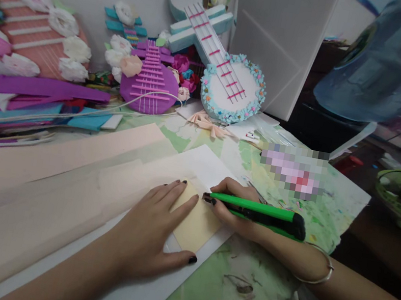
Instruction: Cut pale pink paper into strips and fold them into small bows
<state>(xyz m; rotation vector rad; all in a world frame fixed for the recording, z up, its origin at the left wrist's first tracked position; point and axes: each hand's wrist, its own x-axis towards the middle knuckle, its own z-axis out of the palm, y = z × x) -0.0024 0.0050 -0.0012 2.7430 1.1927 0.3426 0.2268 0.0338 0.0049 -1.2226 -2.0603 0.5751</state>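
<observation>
tabletop by a pale wall, green-patterned cover (183, 292) under everything. left hand (154, 224) flat, fingers spread, pressed on a yellow card (197, 228); probably pinning it so it can't slide. right hand (236, 200) pinches a green cutter (260, 209) near its blade end, handle lying back along the wrist; short grip likely for finer control close to the fingers. blade tip sits at the card's upper edge, just beside the left index fingertip; can't tell if it touches.

card: at 3 o'clock of the left hand, partly under its fingers and above its thumb; at 8 o'clock of the right hand. white sheet (204, 158) lies beneath it, maybe as backing.

further out, from the left hand: pale pink sheets (60, 197) at 9 to 10 o'clock, purple instrument model (149, 79) at 11, light blue round-bodied one (230, 88) at 1, both standing toward the wall, perhaps to free working room. water jug (386, 64) at 2, far off. bracelet (331, 270) on the right wrist.
</observation>
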